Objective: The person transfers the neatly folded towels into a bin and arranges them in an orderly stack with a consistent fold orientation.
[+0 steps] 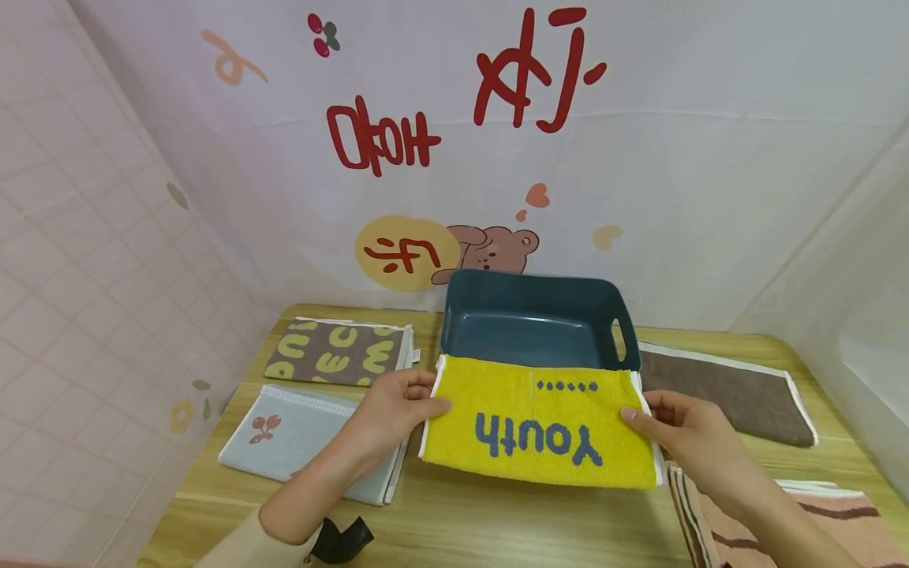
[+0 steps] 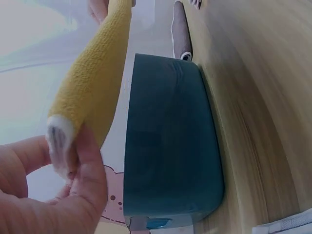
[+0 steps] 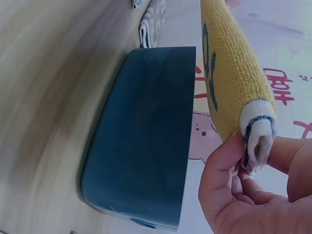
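Between left and right fingers (image 1: 430, 408) hangs a towel (image 1: 540, 422) (yellow)

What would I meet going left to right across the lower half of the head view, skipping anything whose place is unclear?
Pale blue towel → left hand → yellow towel → right hand → striped towel.

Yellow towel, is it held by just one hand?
No, the left hand and the right hand each pinch one end of the yellow towel.
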### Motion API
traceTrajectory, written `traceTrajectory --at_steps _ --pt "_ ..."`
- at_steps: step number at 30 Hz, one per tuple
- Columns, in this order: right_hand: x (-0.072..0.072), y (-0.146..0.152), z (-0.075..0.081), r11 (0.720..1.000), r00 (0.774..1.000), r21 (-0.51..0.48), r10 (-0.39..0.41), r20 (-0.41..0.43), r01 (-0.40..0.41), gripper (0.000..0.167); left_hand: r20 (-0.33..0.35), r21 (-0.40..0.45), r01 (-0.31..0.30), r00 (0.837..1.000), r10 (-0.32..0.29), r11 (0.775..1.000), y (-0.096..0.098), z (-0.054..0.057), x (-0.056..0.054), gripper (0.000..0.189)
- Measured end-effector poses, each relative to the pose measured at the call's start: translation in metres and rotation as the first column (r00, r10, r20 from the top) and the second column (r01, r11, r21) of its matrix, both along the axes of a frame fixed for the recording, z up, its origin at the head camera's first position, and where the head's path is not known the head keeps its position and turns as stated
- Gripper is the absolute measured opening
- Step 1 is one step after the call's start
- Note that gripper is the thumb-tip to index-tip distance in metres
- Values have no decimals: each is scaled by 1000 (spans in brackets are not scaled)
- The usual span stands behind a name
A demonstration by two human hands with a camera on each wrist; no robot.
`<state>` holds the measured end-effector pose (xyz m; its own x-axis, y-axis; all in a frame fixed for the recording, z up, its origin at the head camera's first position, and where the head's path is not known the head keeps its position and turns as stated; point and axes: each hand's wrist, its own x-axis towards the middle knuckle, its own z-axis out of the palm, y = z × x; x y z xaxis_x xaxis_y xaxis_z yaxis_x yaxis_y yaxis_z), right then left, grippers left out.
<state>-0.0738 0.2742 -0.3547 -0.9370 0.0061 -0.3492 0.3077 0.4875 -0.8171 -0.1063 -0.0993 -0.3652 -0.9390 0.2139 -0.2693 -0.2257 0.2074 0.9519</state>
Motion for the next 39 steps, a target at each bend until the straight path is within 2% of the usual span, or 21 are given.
traceTrajectory --at_steps 7,12,17,23,29,39 --pt "-10 2 12 997 999 74 16 -47 -12 63 -27 17 -18 999 18 1000 4 6 -6 42" --pt "-19 4 20 997 998 70 17 -65 -13 65 -29 21 -26 999 27 999 7 12 -13 37" --pt "-28 7 25 999 995 46 6 -101 -2 64 -33 27 -18 999 19 999 9 18 -26 33" --pt "-41 9 31 998 991 -53 -27 -131 20 69 -32 33 -27 999 28 999 15 23 -43 35" --pt "-53 10 34 999 983 10 -40 -177 43 71 -42 57 -20 999 22 998 20 27 -57 37" --pt "-73 9 37 997 977 24 -66 -202 72 73 -78 70 -50 995 55 996 25 27 -79 38"
